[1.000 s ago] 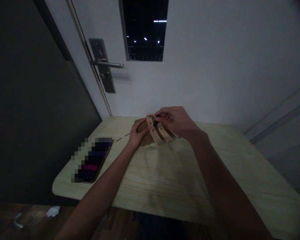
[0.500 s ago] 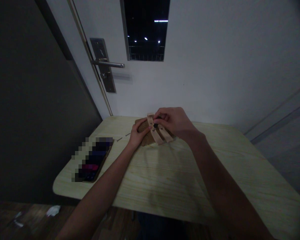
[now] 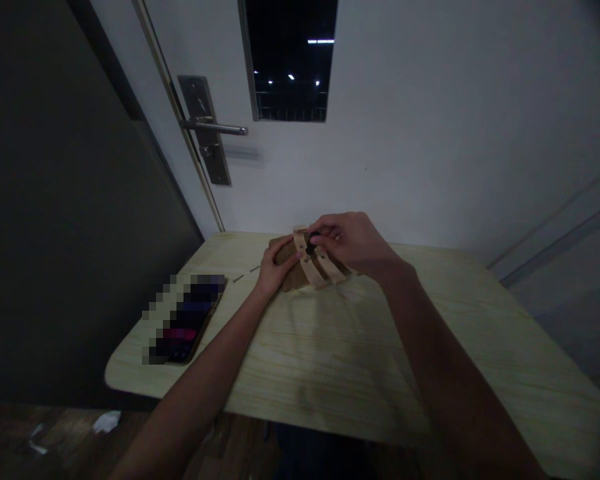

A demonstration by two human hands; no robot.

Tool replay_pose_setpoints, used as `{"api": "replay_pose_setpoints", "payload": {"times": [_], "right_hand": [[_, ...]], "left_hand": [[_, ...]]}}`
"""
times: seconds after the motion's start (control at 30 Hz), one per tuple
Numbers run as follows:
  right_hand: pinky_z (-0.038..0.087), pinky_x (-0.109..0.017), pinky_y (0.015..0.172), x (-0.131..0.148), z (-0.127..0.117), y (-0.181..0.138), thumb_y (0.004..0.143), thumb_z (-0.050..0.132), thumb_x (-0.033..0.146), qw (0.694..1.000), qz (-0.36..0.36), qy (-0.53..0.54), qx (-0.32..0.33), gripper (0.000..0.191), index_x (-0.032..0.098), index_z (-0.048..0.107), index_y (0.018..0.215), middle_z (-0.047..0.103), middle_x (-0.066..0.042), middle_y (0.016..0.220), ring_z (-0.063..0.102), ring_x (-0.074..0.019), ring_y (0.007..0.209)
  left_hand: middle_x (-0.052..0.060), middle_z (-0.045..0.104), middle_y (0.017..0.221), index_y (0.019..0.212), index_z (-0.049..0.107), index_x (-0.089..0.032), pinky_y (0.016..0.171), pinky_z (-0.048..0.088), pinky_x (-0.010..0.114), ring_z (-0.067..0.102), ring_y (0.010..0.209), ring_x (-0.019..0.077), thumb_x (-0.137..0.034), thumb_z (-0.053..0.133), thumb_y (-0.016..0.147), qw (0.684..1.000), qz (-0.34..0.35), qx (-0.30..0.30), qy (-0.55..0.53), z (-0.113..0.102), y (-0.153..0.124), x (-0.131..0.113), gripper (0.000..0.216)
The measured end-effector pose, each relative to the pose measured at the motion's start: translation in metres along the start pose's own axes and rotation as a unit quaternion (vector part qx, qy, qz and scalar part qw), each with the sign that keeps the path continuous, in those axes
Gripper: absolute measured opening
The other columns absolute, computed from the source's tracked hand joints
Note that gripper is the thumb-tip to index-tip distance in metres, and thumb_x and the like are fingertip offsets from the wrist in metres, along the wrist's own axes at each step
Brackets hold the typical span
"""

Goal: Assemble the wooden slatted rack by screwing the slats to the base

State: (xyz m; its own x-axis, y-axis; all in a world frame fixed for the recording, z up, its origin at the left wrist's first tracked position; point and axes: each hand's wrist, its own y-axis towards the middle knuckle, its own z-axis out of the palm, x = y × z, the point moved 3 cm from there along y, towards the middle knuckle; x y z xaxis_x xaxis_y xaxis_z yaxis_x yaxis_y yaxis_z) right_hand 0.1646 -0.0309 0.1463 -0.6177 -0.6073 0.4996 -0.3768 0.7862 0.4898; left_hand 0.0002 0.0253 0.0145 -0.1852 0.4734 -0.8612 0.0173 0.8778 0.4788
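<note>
A brown cork-like board (image 3: 294, 277) lies at the far side of the pale wooden table (image 3: 340, 347). Light wooden strips (image 3: 314, 272) lie across the board. My left hand (image 3: 275, 265) rests on the board's left edge, fingers curled over it. My right hand (image 3: 353, 241) hovers over the strips with its fingertips pinched on a small black piece (image 3: 311, 247) at the strips' upper end. The light is dim and the piece is too small to name.
A phone (image 3: 187, 319) lies at the table's left edge. Two thin pins or nails (image 3: 246, 274) lie between the phone and the board. Behind the table stands a white door (image 3: 380, 120) with a lever handle (image 3: 215, 128) and a dark window.
My right hand's fingertips shifted slightly over the strips while still pinching the black piece. My left hand stayed on the board.
</note>
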Motion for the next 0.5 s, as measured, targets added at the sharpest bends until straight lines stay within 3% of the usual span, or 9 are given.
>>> {"api": "replay_pose_setpoints", "payload": {"times": [0.13, 0.23, 0.33, 0.5], "right_hand": [[0.041, -0.023, 0.058, 0.0009, 0.0022, -0.0016, 0.074, 0.066, 0.031, 1.0, -0.015, -0.008, -0.009, 0.013, 0.018, 0.063, 0.076, 0.065, 0.0, 0.07, 0.056, -0.0112, 0.06], [0.038, -0.022, 0.057, 0.0021, 0.0026, -0.0023, 0.076, 0.063, 0.03, 0.999, -0.022, -0.012, -0.023, 0.013, 0.018, 0.061, 0.08, 0.061, 0.002, 0.066, 0.053, -0.0104, 0.059], [0.037, -0.022, 0.058, 0.0033, 0.0028, -0.0015, 0.078, 0.061, 0.028, 0.999, -0.035, -0.022, -0.021, 0.013, 0.019, 0.062, 0.087, 0.059, 0.003, 0.063, 0.051, -0.0101, 0.058], [0.039, -0.023, 0.06, -0.0017, 0.0037, 0.0009, 0.08, 0.061, 0.031, 0.998, -0.04, -0.03, -0.028, 0.013, 0.019, 0.067, 0.078, 0.063, 0.001, 0.066, 0.054, -0.0103, 0.06]], "left_hand": [[0.006, 0.061, 0.121, 0.115, 0.06, -0.025, 0.103, 0.038, 0.042, 0.053, 0.116, 0.0236, -0.039, 0.07, 0.072, 1.0, 0.012, 0.011, -0.005, 0.0004, -0.0001, 0.0001, 0.046], [0.006, 0.061, 0.12, 0.114, 0.061, -0.025, 0.102, 0.039, 0.042, 0.054, 0.115, 0.0236, -0.039, 0.07, 0.072, 1.0, 0.014, 0.012, -0.004, 0.0004, -0.0003, -0.0001, 0.046], [0.006, 0.061, 0.12, 0.114, 0.061, -0.025, 0.102, 0.039, 0.042, 0.054, 0.114, 0.0232, -0.039, 0.069, 0.072, 1.0, 0.014, 0.012, -0.004, 0.0007, -0.0004, -0.002, 0.044], [0.006, 0.062, 0.119, 0.112, 0.062, -0.024, 0.103, 0.038, 0.042, 0.055, 0.112, 0.0225, -0.037, 0.071, 0.071, 1.0, 0.013, 0.006, -0.011, 0.0012, -0.0003, -0.0054, 0.043]]}}
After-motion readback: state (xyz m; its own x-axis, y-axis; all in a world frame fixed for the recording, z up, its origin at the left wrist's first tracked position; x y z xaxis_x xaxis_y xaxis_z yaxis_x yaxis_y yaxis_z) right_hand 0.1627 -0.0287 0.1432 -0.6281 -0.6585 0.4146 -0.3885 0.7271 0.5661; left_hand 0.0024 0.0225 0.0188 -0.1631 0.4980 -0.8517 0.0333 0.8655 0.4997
